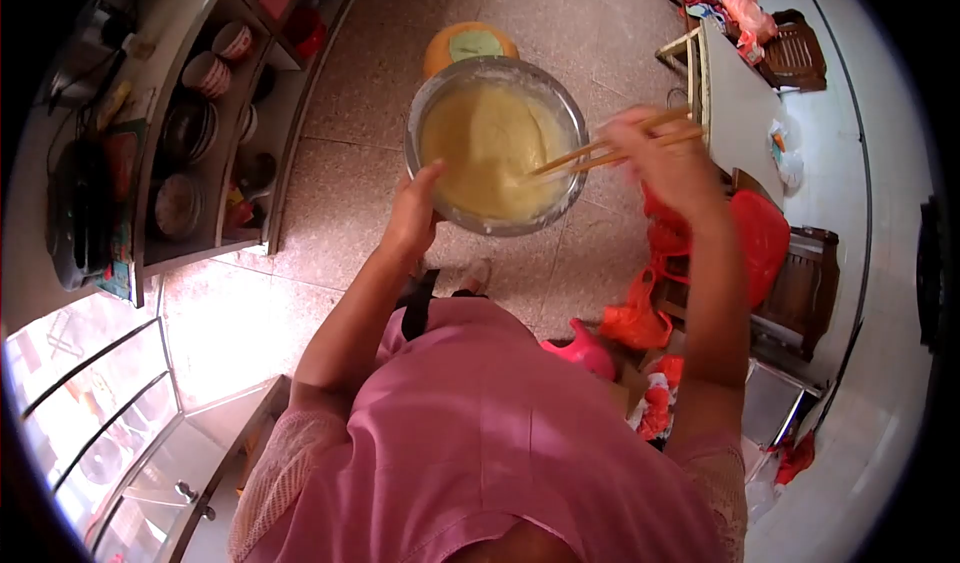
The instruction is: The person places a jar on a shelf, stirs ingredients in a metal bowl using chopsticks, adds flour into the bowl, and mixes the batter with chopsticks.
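A round metal bowl (412, 128) with pale yellow batter (490, 143) inside is held up in front of me, above the floor. My left hand (415, 208) grips its near left rim, the thumb over the edge. From the right, my right hand (660, 153) is closed round a pair of wooden chopsticks (585, 158), slightly blurred. Their tips dip into the batter near the bowl's right side, where a smooth fold shows on the surface.
Behind the bowl is an orange round stool (437, 53) with a greenish centre. Open shelves (225, 113) with stacked bowls stand on the left. On the right are a white-topped table (740, 103), wooden chairs (795, 303) and red plastic bags (640, 313). A pink plastic item (585, 351) sits low beside me.
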The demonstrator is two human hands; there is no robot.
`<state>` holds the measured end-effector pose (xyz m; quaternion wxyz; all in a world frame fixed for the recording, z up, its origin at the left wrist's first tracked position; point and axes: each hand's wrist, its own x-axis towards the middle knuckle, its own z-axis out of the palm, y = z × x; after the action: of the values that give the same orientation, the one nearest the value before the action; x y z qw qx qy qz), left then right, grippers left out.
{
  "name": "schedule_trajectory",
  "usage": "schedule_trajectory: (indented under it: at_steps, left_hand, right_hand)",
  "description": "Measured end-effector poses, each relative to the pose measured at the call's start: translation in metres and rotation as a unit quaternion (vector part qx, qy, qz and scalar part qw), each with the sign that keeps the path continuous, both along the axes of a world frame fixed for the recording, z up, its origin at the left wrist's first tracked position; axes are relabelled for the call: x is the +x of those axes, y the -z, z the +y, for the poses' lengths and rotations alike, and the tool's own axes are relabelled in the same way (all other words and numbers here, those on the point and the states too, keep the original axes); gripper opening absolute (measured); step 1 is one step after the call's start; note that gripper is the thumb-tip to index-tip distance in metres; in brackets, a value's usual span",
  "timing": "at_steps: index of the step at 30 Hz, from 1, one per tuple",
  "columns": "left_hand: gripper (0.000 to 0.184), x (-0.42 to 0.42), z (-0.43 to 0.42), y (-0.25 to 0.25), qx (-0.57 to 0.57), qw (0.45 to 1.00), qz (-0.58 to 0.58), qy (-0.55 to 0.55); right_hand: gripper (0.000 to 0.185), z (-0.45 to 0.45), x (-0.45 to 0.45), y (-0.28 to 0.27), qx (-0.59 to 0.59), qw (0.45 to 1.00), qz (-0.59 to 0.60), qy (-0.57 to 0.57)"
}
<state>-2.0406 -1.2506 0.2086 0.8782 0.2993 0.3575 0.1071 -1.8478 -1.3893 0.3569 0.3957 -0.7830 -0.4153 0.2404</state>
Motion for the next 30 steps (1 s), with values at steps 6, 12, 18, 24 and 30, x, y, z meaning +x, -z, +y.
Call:
schedule_trajectory:
  at_steps: [6, 12, 18, 24, 30]
  left_hand:
    - [0.046, 0.001, -0.007, -0.014, 0.031, 0.998, 0.015, 0.048]
    - [0.043, 0.011, -0.019, 0.003, 0.133, 0.99, 0.009, 0.041]
    - [0.041, 0.008, -0.018, -0.002, 0.032, 0.999, 0.003, 0.021]
    - [0.041, -0.001, -0.001, -0.003, 0.0, 0.999, -0.052, 0.0]
    - [0.04, 0.001, 0.003, -0.016, -0.012, 1.0, -0.002, -0.015]
  right_hand:
    - [0.015, 0.01, 0.007, -0.009, -0.012, 0.992, -0.106, 0.064]
    - [0.017, 0.026, -0.006, -0.002, 0.005, 1.0, -0.014, 0.002]
    - [0.017, 0.023, -0.027, -0.011, -0.07, 0.995, -0.048, -0.053]
    - [0.018, 0.015, -0.011, -0.025, -0.021, 0.999, -0.012, 0.043]
    - [0.018, 0.025, 0.018, -0.009, 0.06, 0.993, 0.003, 0.099]
